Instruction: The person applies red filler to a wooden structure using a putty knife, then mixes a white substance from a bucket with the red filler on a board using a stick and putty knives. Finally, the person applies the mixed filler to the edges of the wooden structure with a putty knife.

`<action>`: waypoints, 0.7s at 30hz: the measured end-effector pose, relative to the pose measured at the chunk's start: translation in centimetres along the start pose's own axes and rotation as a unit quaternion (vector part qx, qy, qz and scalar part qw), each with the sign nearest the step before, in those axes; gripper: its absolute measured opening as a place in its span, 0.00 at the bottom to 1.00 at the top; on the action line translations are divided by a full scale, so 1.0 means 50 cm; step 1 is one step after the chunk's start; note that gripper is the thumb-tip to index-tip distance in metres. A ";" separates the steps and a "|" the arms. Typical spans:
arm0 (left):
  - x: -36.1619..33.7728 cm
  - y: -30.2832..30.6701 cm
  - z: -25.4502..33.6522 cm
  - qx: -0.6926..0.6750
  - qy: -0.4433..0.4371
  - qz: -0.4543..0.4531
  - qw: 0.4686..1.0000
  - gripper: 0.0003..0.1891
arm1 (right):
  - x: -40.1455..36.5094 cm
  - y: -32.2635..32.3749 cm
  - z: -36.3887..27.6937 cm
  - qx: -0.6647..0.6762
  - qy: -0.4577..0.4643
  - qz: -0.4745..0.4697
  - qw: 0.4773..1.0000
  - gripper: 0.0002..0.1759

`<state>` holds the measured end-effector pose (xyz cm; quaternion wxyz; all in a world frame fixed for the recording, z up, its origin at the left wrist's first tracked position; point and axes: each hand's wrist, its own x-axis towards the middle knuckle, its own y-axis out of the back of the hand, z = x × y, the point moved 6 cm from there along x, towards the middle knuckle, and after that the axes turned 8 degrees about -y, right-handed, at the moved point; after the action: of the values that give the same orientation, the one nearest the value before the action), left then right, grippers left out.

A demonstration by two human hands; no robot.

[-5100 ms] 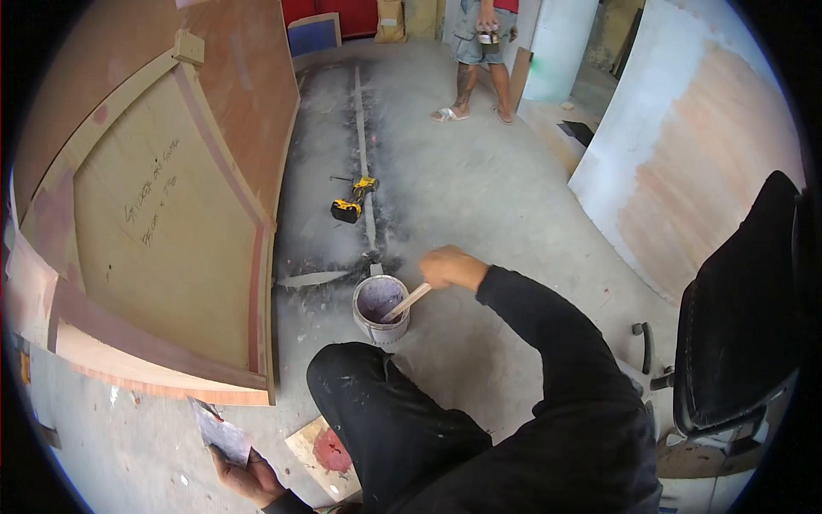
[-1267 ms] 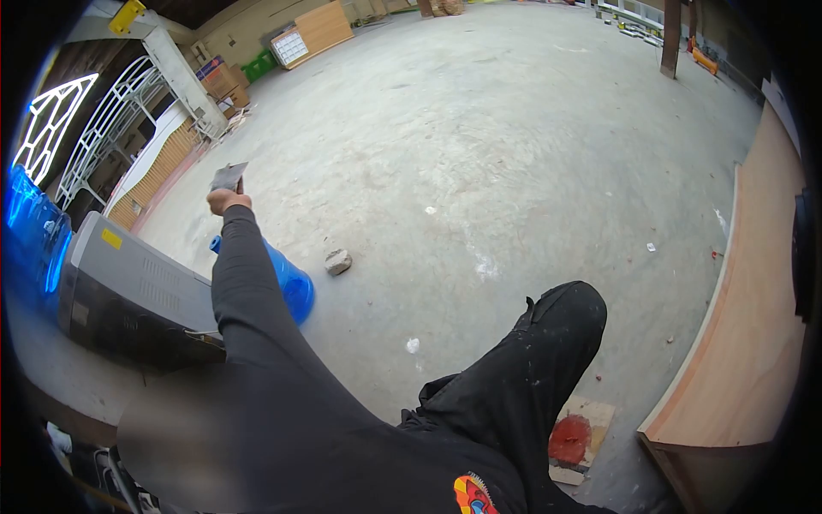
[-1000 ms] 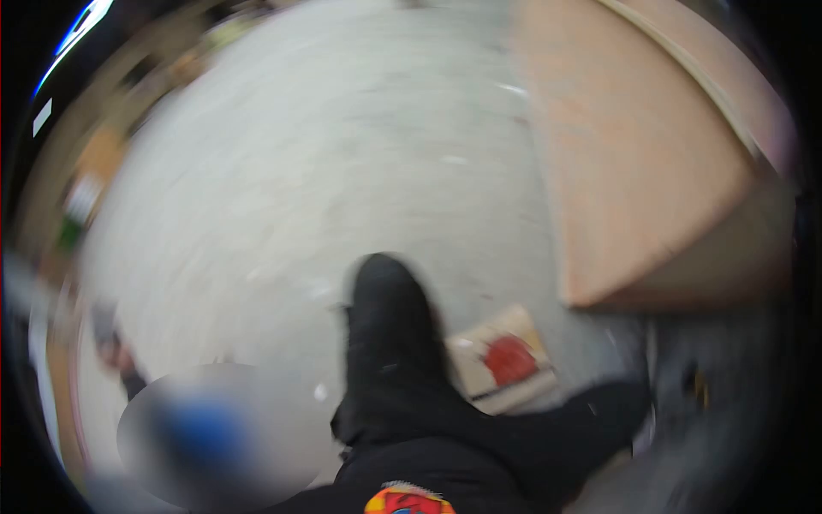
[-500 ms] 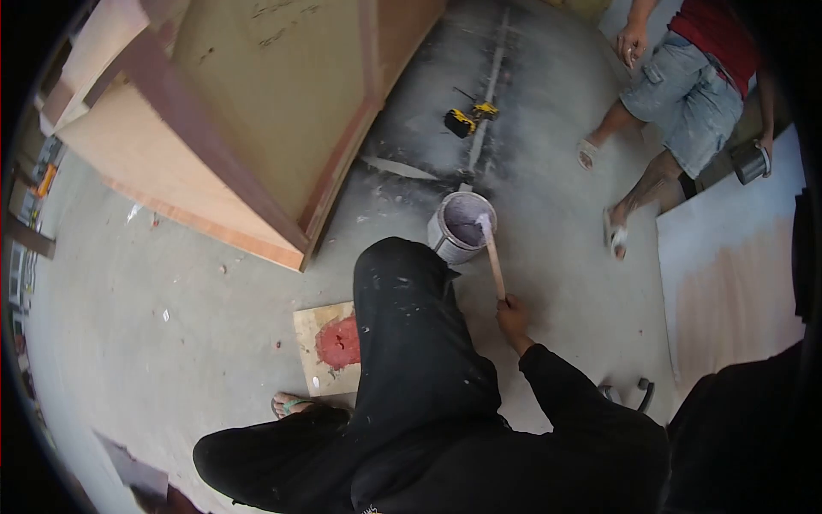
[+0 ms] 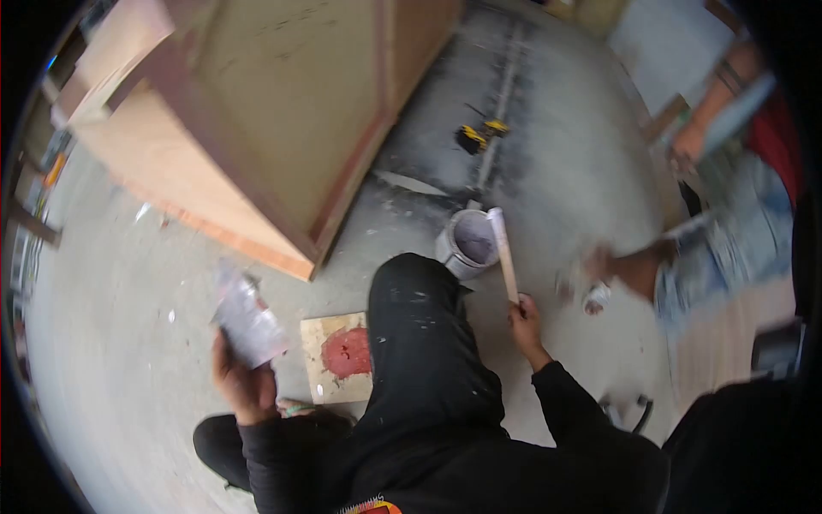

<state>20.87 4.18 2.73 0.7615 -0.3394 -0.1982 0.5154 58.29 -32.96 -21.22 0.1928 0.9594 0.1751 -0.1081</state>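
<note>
Flat sheet (image 5: 250, 324) now nearer red-smeared board (image 5: 314, 360)

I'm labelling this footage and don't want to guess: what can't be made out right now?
All in the head view:
Dark marks on the wooden panel: too blurred to read.
Right side of the board with the red patch: hidden behind the knee.
Some left hand fingers: hidden by the flat sheet.
Whether the right hand's stick touches the bucket: blurred.
Head of the other person: outside the picture.
</note>
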 end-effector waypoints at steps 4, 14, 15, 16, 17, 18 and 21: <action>0.009 0.017 -0.003 -0.006 -0.008 0.006 1.000 0.26 | -0.025 -0.063 -0.200 0.082 0.085 -0.085 0.989 0.11; 0.022 0.017 0.007 -0.124 0.010 0.044 0.991 0.21 | -0.182 -0.238 -0.638 -0.056 0.311 -0.300 0.900 0.14; 0.022 0.020 0.008 -0.127 0.003 0.047 0.991 0.21 | -0.195 -0.257 -0.661 -0.057 0.316 -0.305 0.897 0.14; 0.022 0.024 0.005 -0.156 0.020 0.053 0.986 0.20 | -0.220 -0.276 -0.689 -0.091 0.385 -0.308 0.865 0.15; 0.021 0.027 0.003 -0.184 0.037 0.059 0.980 0.19 | -0.242 -0.294 -0.708 -0.122 0.451 -0.309 0.828 0.16; 0.019 0.026 0.008 -0.196 0.039 0.068 0.977 0.19 | -0.247 -0.309 -0.716 -0.115 0.452 -0.317 0.826 0.17; 0.017 0.034 0.013 -0.217 0.042 0.061 0.973 0.19 | -0.267 -0.342 -0.732 -0.125 0.495 -0.296 0.807 0.17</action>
<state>19.65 5.57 1.90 0.6443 -0.5295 -0.2525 0.4906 44.74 -7.16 9.78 0.1566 0.7519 0.5347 0.3524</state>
